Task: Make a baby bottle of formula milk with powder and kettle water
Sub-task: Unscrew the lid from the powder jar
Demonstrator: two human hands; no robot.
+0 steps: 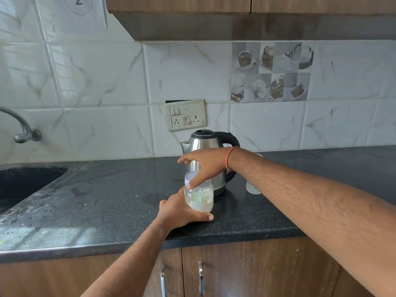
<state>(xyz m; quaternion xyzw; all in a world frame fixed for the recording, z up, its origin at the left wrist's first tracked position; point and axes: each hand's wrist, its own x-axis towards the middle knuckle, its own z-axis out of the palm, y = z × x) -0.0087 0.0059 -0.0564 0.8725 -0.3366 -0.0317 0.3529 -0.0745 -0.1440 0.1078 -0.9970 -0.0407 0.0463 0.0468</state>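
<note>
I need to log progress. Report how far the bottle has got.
Done, it seems: the baby bottle holds pale milky liquid, and the kettle stands back on the counter. In hand: left hand grips the bottle; right hand is at its collar. Left: no teat visible; cannot tell if sealed.

You can read one marking: the numeral "2", circled, on the paper sheet (72, 13) taped to the wall tiles.

Right forearm (278, 189) hides most of pale container (252, 187) (perhaps bottle cap); tap (19, 125) cut by left edge.
</note>
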